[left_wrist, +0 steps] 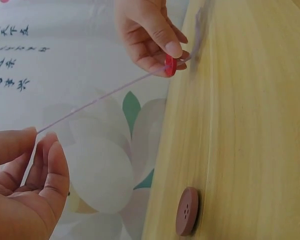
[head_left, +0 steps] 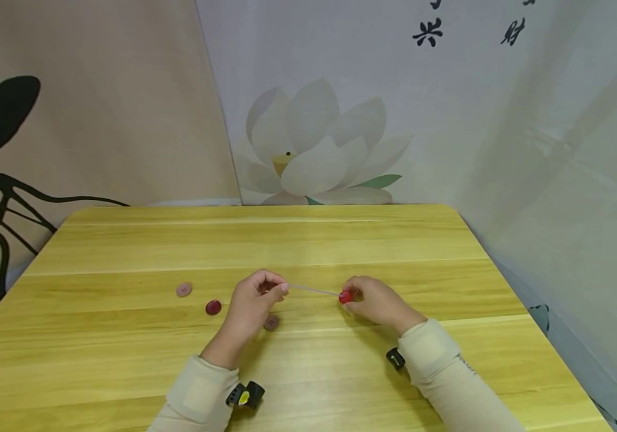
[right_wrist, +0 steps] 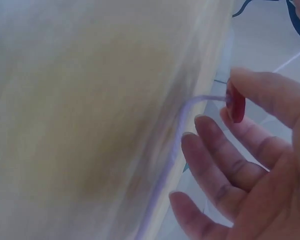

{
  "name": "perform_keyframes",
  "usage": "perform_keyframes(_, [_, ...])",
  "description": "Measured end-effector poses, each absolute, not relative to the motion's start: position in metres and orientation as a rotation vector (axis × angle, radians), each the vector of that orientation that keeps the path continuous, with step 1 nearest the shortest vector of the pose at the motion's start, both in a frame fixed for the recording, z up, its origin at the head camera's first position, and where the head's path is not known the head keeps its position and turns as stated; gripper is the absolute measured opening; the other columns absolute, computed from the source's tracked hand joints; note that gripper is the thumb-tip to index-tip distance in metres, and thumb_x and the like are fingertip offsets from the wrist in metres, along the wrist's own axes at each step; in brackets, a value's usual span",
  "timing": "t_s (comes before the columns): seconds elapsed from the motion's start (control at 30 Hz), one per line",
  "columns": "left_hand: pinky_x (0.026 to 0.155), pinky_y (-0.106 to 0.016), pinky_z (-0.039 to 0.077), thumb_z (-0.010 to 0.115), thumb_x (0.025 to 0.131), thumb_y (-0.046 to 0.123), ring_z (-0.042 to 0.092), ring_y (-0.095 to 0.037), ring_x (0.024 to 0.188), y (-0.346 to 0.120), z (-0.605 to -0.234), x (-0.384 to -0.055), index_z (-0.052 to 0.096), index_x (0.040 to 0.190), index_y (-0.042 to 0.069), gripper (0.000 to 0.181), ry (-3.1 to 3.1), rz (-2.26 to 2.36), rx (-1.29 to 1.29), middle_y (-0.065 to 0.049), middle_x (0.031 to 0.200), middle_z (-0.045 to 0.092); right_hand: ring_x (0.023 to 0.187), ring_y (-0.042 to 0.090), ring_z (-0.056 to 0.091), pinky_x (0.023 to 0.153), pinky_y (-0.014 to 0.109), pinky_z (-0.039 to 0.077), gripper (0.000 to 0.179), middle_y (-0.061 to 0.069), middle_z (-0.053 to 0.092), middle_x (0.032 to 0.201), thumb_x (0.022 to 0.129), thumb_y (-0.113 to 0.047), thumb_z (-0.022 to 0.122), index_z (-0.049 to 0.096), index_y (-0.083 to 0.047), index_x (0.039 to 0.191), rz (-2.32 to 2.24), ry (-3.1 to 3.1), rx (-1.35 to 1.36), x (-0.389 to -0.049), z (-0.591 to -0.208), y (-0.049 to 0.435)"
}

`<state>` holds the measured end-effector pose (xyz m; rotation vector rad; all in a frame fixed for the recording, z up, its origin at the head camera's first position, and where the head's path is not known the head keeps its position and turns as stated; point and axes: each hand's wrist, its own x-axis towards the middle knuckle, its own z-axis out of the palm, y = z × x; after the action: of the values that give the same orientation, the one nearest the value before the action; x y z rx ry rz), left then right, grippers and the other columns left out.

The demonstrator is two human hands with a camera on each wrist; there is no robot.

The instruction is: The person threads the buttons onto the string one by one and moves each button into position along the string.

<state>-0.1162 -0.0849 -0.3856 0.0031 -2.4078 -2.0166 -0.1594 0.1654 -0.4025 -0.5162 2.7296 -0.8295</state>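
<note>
A red button (head_left: 346, 297) is pinched between the thumb and index finger of my right hand (head_left: 379, 303). Pale purple string (left_wrist: 97, 100) passes through that button. Its one length runs taut to my left hand (head_left: 249, 306), where thumb and index finger pinch the end. On the other side of the button, the string hangs loose past my right fingers (right_wrist: 220, 155) in the right wrist view. Just beside my left hand on the table lies a brownish-pink button (head_left: 271, 323) with several holes.
Left of my left hand, a dark red button (head_left: 213, 308) and a pinkish button (head_left: 184, 290) lie on the wooden table (head_left: 125, 360). A printed cloth backdrop (head_left: 319, 54) hangs behind the table's far edge. Small black devices (head_left: 253, 395) sit at both wrists.
</note>
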Motion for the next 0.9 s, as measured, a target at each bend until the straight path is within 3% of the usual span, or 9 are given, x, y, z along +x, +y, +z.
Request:
perform_keyframes(0.27, [0.077,-0.040,0.052,0.063,0.092,0.005,0.060,-0.033,0.083,-0.0860,-0.3848,-0.1162,0.064,0.094,0.000,0.006,-2.402,-2.020,-0.005,-0.009,0.084,0.063,0.096,0.017,0.060,0.090,0.041,0.048,0.016,-0.004,0.065,0.094,0.085,-0.012,0.074,0.066,-0.013,0.099,-0.737,2.749,-0.503,-0.1628,-0.4041,0.1672])
perform_keyframes(0.53, [0.077,-0.038,0.052,0.063,0.093,0.005,0.060,-0.036,0.084,-0.0867,-0.3826,-0.1155,0.064,0.094,0.000,0.005,-2.389,-2.018,-0.009,-0.008,0.084,0.063,0.089,0.015,0.059,0.086,0.040,0.048,0.016,-0.003,0.065,0.092,0.084,-0.011,0.074,0.066,-0.012,0.098,-0.674,2.754,-0.495,-0.1650,-0.4010,0.1705])
perform_keyframes(0.9, [0.078,-0.038,0.051,0.063,0.092,0.005,0.059,-0.021,0.077,-0.0881,-0.3820,-0.1158,0.064,0.095,-0.001,0.006,-2.378,-2.025,-0.004,-0.007,0.084,0.063,0.081,0.013,0.056,0.080,0.038,0.048,0.013,-0.004,0.064,0.087,0.083,-0.012,0.076,0.066,-0.012,0.092,-0.616,2.749,-0.491,-0.1662,-0.3998,0.1740])
